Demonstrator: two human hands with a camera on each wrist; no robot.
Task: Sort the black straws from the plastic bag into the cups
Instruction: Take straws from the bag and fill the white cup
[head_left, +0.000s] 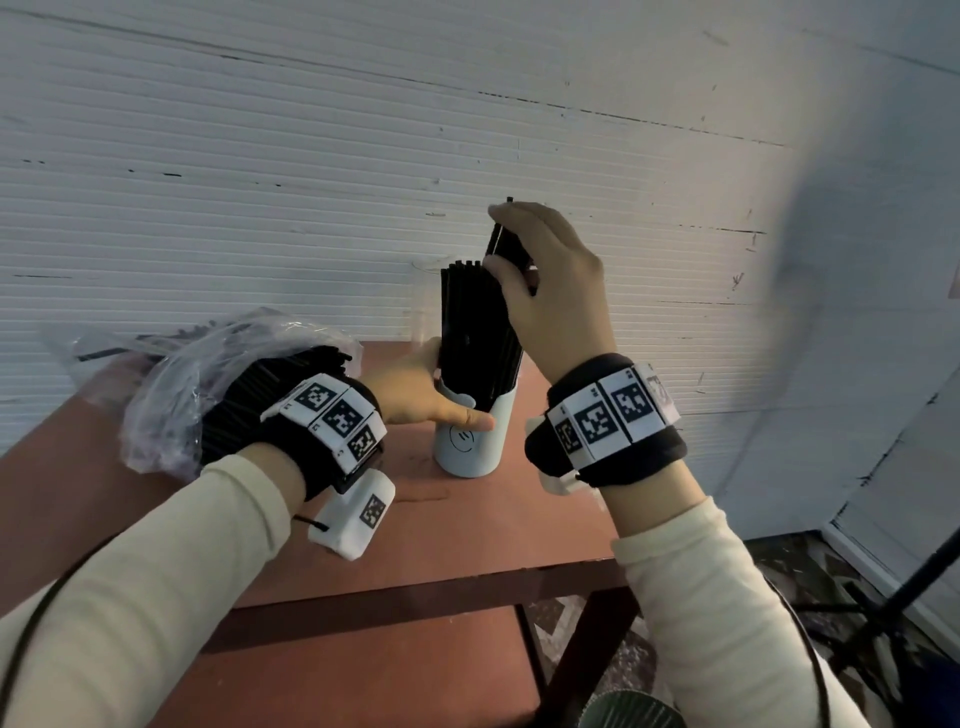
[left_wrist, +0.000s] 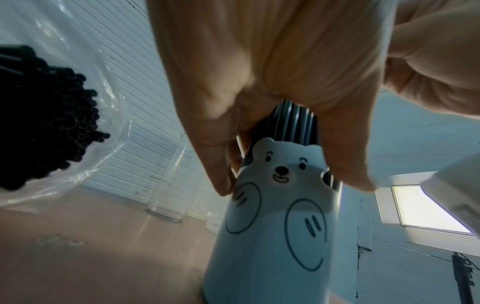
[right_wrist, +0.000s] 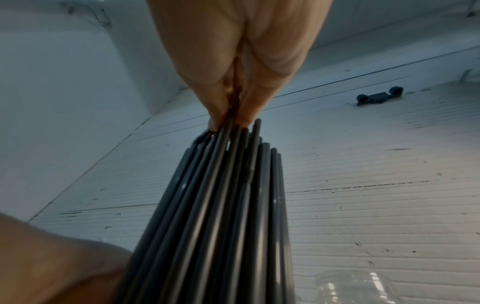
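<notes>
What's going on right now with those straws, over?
Left hand grips bear cup. Right hand pinches black straws above it. Cup nearly full. Nothing blocking.

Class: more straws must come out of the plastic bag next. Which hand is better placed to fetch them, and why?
Left, probably. The left hand grips the bear cup right beside the plastic bag; the right hand pinches straws above it.

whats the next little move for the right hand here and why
Probably lower the right hand so its few straws slide down among the straws in the cup. Their tips stand above the rest, so they look not fully seated. The left hand grips the bear cup at its rim, steadying it on the table, so pushing down should be safe.
</notes>
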